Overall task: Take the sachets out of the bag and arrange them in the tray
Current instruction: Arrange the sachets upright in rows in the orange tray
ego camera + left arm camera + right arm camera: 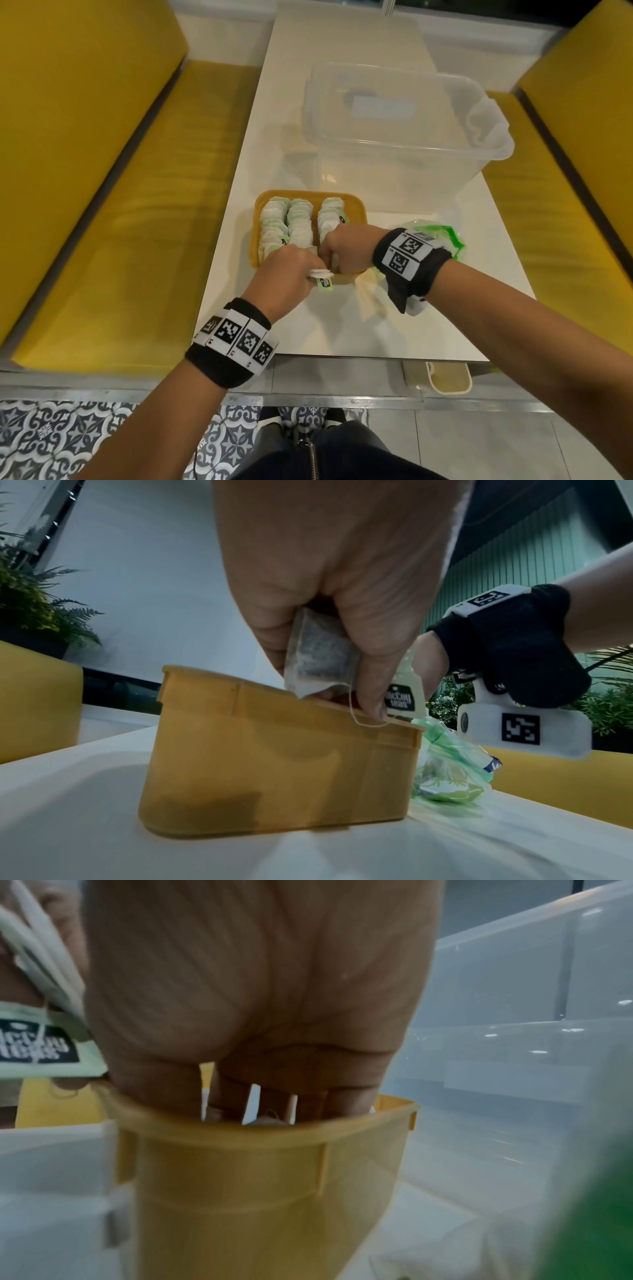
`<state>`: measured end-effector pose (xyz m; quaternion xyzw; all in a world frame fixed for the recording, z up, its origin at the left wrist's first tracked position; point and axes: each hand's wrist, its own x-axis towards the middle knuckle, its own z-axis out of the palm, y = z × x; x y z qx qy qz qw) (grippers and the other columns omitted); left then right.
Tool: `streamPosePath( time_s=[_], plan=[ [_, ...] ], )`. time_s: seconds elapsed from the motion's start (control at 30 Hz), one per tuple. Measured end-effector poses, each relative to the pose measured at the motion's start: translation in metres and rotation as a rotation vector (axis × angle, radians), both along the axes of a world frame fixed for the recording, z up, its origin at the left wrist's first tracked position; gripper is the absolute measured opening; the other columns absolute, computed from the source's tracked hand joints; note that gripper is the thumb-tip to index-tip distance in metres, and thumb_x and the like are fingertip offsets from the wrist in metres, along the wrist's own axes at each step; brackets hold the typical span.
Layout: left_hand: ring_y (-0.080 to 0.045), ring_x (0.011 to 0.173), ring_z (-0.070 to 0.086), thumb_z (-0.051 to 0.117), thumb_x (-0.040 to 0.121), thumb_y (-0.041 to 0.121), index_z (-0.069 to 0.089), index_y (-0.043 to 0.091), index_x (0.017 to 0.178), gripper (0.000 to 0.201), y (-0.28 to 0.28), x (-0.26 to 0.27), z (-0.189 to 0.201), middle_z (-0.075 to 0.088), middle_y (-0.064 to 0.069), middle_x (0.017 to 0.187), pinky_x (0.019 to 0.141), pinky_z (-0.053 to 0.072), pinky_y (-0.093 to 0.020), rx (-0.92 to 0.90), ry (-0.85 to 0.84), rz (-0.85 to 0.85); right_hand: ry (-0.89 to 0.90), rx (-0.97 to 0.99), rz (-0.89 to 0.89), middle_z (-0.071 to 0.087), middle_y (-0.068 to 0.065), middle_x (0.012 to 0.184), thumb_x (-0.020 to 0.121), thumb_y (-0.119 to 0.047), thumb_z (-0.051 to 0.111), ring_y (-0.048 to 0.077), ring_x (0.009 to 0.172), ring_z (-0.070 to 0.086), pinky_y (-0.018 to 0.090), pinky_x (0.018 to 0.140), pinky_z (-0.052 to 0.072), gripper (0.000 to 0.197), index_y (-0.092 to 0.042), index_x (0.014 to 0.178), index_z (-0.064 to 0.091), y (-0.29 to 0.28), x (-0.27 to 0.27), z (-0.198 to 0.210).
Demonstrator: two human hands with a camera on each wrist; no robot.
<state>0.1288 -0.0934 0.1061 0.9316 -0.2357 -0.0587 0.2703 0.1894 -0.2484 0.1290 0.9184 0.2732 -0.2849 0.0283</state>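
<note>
Three rows of sachets point(294, 222) stand on edge in the yellow tray point(356, 209), which sits near the table's point(342, 325) left edge, toward its near end. At the tray's near rim the left hand point(289, 274) grips a small bundle of sachets, fingers curled round them; in the left wrist view one sachet point(318, 653) shows between thumb and fingers, its string looping down and its tag point(402, 699) hanging just over the rim. The right hand point(342, 250) reaches into the tray at the near end of the right-hand row, fingers point(232, 1096) pointing down past the rim among the sachets; whether they grasp anything cannot be told, since the tips are hidden behind the tray wall. The two hands are almost touching. Just right of the tray, partly under the right wrist, lies the crumpled green and clear bag point(442, 236). Beyond the tray and bag, a large clear bin point(394, 137) fills the far right part of the table, with a white cloth point(486, 123) draped over its right rim. Yellow benches point(102, 205) run along both long edges of the table.
</note>
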Motion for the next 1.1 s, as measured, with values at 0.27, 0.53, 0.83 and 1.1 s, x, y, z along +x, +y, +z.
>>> streamPosePath(
  time_s=[0.27, 0.53, 0.83, 1.1],
  plan=[
    [-0.024, 0.079, 0.062, 0.062, 0.083, 0.006, 0.076, 0.021, 0.084, 0.02, -0.003, 0.0, 0.003, 0.07, -0.005, 0.081, 0.069, 0.05, -0.039, -0.003, 0.031, -0.005, -0.11, -0.098, 0.069, 0.061, 0.004, 0.084, 0.088, -0.018, 0.054, 0.023, 0.074, 0.055, 0.033, 0.068, 0.052, 0.017, -0.015, 0.096, 0.069, 0.005, 0.004, -0.009],
    [-0.026, 0.082, 0.063, 0.062, 0.081, 0.003, 0.078, 0.019, 0.088, 0.024, -0.004, 0.001, 0.007, 0.072, -0.005, 0.088, 0.073, 0.051, -0.039, 0.014, 0.035, 0.004, -0.286, -0.004, -0.059, 0.064, 0.008, 0.097, 0.088, -0.019, 0.053, 0.026, 0.082, 0.059, 0.032, 0.065, 0.047, 0.017, -0.014, 0.101, 0.062, 0.006, 0.009, -0.017],
    [-0.018, 0.078, 0.062, 0.07, 0.082, 0.011, 0.076, 0.018, 0.087, 0.011, 0.003, 0.0, 0.006, 0.072, 0.0, 0.083, 0.073, 0.05, -0.037, -0.133, 0.043, 0.062, -0.344, 0.081, -0.068, 0.058, 0.005, 0.106, 0.085, -0.022, 0.06, 0.028, 0.092, 0.06, 0.032, 0.062, 0.04, 0.03, -0.019, 0.114, 0.057, -0.003, 0.006, -0.018],
    [-0.014, 0.09, 0.059, 0.065, 0.087, 0.012, 0.076, 0.02, 0.098, 0.017, 0.015, -0.002, 0.013, 0.072, 0.0, 0.097, 0.078, 0.044, -0.021, -0.237, 0.046, 0.179, -0.43, 0.052, -0.029, 0.048, 0.009, 0.12, 0.085, -0.01, 0.06, 0.03, 0.106, 0.053, 0.033, 0.058, 0.036, 0.045, -0.015, 0.128, 0.047, -0.003, 0.0, -0.016]
  ],
)
